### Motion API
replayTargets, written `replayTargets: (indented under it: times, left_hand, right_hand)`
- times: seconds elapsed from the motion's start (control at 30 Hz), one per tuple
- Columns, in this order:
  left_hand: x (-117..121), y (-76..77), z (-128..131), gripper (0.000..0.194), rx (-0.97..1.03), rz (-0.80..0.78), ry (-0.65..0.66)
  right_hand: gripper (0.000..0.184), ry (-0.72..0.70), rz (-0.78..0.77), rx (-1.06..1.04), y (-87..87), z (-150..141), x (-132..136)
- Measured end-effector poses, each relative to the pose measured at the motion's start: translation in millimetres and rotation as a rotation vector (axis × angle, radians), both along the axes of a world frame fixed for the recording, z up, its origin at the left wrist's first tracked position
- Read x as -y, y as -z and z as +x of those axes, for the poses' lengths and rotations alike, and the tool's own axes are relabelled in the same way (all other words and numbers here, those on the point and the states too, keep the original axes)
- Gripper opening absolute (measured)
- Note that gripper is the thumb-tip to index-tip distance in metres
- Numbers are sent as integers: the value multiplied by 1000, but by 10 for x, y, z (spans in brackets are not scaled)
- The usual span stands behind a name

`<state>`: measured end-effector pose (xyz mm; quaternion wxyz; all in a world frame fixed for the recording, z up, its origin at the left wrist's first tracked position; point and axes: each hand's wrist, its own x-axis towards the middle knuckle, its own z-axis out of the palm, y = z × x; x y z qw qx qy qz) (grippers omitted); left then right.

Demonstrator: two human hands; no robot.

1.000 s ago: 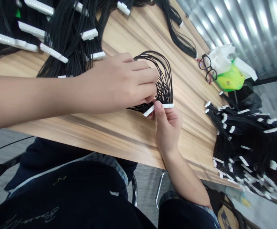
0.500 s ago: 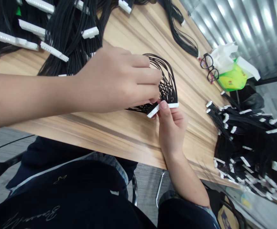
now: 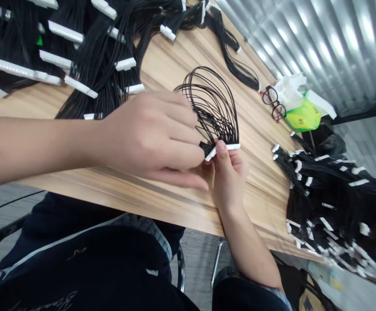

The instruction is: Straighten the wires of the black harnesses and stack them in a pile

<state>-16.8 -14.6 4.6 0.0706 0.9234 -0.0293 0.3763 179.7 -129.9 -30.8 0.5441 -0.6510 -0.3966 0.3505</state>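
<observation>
My right hand (image 3: 228, 166) pinches two white strip connectors (image 3: 233, 147) between thumb and fingers, just above the table. The connectors meet at an angle under the thumb. Thin black wires (image 3: 212, 97) rise from them in wide loops and curve back to the left, passing under my left hand (image 3: 162, 134). That hand lies back up over the wires, its fingers curled round them and its thumb stretched out below. Its fingertips are hidden, and it is slightly blurred.
Bundles of black wires (image 3: 105, 65) with white connectors cover the wood-grain table (image 3: 162, 69) at the upper left. Another large heap (image 3: 330, 190) lies at the right. Glasses (image 3: 274, 103) and a green tissue pack (image 3: 304, 116) sit near the corrugated metal wall (image 3: 320, 34).
My left hand has moved left and slightly down, away from the connectors, and its thumb now sticks out. The wire loops stand wider and show more. My right hand keeps its pinch.
</observation>
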Motion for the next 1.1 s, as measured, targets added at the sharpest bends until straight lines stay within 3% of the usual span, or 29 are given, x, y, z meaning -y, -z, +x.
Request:
replayTargets:
  times: [0.1,0.3,0.4,0.57,0.77,0.93,1.1]
  left_hand:
    - [94,52,-23,50,-23,-81,63]
    - [46,73,42,35,-194,-249,-371]
    - [-3,50,45,30,-266,-255,-477]
    - [1,57,22,28,-262,-204,-468]
    - [-29,50,33,31,-286,-80,-443]
    - [-62,-45,61,55,-338,-36,-382]
    - [-52,-84,77,56,-352,-23,-380]
  right_hand:
    - [32,87,45,-99,-8,24,-29]
    - [27,18,79,45,-61,-44,-21]
    - [30,-17,40,99,-79,-75,9]
    - [31,-23,22,92,-89,-81,27]
    - [30,-43,16,-100,-52,-60,33]
    - [26,-62,10,-190,-63,-73,37]
    - [28,-82,14,-197,-82,-89,46]
